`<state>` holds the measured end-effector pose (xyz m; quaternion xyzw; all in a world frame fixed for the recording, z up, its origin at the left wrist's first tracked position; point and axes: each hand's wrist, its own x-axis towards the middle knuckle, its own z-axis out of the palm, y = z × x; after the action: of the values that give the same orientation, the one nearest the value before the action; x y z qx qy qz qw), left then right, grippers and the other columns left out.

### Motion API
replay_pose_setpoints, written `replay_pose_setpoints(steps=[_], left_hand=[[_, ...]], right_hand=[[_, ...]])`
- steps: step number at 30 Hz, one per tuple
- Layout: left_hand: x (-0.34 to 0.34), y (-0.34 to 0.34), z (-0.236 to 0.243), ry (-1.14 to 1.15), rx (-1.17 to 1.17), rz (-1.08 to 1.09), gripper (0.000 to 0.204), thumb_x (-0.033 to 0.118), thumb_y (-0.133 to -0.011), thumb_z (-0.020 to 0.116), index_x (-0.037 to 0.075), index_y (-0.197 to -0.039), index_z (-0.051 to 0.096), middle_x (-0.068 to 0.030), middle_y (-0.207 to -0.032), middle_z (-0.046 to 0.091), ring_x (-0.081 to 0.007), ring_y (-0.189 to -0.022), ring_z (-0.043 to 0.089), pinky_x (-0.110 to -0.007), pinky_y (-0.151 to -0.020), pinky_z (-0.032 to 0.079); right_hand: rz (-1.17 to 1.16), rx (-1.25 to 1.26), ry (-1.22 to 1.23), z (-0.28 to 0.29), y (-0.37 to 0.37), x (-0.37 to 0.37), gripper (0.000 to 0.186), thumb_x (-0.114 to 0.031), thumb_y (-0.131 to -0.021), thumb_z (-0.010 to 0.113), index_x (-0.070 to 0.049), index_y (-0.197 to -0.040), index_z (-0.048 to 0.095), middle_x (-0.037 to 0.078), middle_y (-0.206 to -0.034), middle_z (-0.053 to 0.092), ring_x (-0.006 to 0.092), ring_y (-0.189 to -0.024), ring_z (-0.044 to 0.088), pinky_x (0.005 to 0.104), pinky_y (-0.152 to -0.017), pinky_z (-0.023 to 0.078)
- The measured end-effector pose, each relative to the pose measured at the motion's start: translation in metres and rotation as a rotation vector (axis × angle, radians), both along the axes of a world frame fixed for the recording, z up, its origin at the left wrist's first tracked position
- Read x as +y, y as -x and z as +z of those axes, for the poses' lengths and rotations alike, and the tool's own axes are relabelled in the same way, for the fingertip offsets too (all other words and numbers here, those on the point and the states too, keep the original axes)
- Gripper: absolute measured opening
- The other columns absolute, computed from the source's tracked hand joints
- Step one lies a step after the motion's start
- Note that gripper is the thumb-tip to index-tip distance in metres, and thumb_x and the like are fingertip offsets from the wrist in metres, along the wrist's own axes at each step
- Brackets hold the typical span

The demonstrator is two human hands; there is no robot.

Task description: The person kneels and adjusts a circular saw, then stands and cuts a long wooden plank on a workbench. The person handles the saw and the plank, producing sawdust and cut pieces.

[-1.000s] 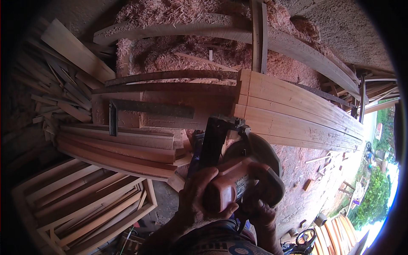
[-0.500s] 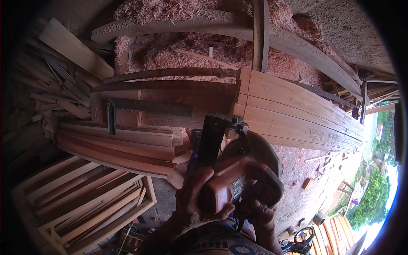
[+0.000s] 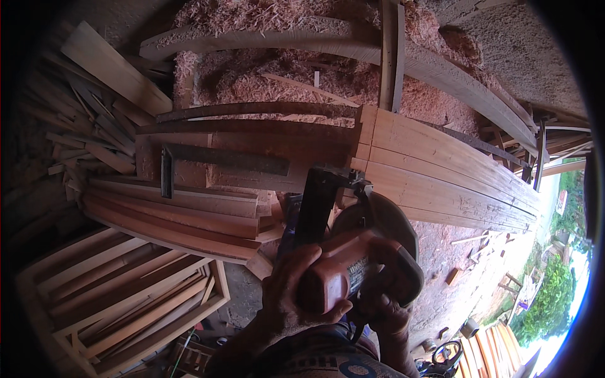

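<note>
A circular saw (image 3: pixel 350 268) is held in front of me with both hands. My left hand (image 3: pixel 287 293) wraps round the side of its reddish motor housing. My right hand (image 3: pixel 387 313) is closed on the rear handle, its fingers partly hidden. The saw's dark base plate (image 3: pixel 315 205) points away from me, its front at the near corner of a wide board (image 3: pixel 435 167). Pencil lines run along and across that board. Whether the blade touches the wood cannot be seen. Left of the board, a dark try square (image 3: pixel 227 159) lies on a lower plank.
Curved beams (image 3: pixel 271 43) and heaped wood shavings (image 3: pixel 252 82) lie beyond the board, crossed by an upright post (image 3: pixel 390 63). Stacked planks (image 3: pixel 176 217) and a wooden frame (image 3: pixel 220 283) holding slats stand at left, below scrap wood (image 3: pixel 94 135). Offcuts (image 3: pixel 454 275) litter the floor at right.
The whole view has shifted slightly, with the board a little lower and further right. Both hands keep the same hold on the saw, which stays at the board's near corner.
</note>
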<state>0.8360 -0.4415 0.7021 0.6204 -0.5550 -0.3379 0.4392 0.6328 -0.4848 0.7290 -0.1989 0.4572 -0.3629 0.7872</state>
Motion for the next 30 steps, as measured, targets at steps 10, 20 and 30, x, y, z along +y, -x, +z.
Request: replay_pose_setpoints(steps=[10,20,30], left_hand=[[-0.011,0.0,0.0,-0.008,0.03,0.008,0.1,0.043,-0.068,0.093,0.0,-0.143,0.042,-0.0203,-0.126,0.056,-0.0325,-0.113,0.062,-0.043,-0.095,0.053],[-0.022,0.0,0.002,-0.013,0.052,0.047,0.097,0.043,-0.067,0.093,0.0,-0.14,0.047,-0.0213,-0.126,0.06,-0.0345,-0.113,0.065,-0.043,-0.096,0.056],[-0.03,-0.002,-0.001,0.005,0.051,0.013,0.102,0.042,-0.066,0.094,-0.002,-0.143,0.042,-0.0188,-0.13,0.054,-0.0306,-0.116,0.061,-0.041,-0.098,0.052]], right_hand=[[-0.023,-0.032,0.015,-0.008,0.0,-0.005,0.083,-0.022,-0.087,0.075,0.009,-0.149,0.03,0.009,-0.08,0.058,0.0127,-0.055,0.053,0.0258,-0.05,0.043],[-0.039,0.017,0.047,-0.006,-0.002,-0.017,0.087,-0.029,-0.083,0.079,0.014,-0.144,0.036,0.011,-0.097,0.062,0.0105,-0.053,0.056,0.0246,-0.046,0.045],[-0.021,-0.008,0.03,-0.005,-0.001,-0.021,0.084,-0.027,-0.085,0.076,0.014,-0.145,0.034,0.009,-0.085,0.059,0.0115,-0.05,0.054,0.025,-0.045,0.042]])
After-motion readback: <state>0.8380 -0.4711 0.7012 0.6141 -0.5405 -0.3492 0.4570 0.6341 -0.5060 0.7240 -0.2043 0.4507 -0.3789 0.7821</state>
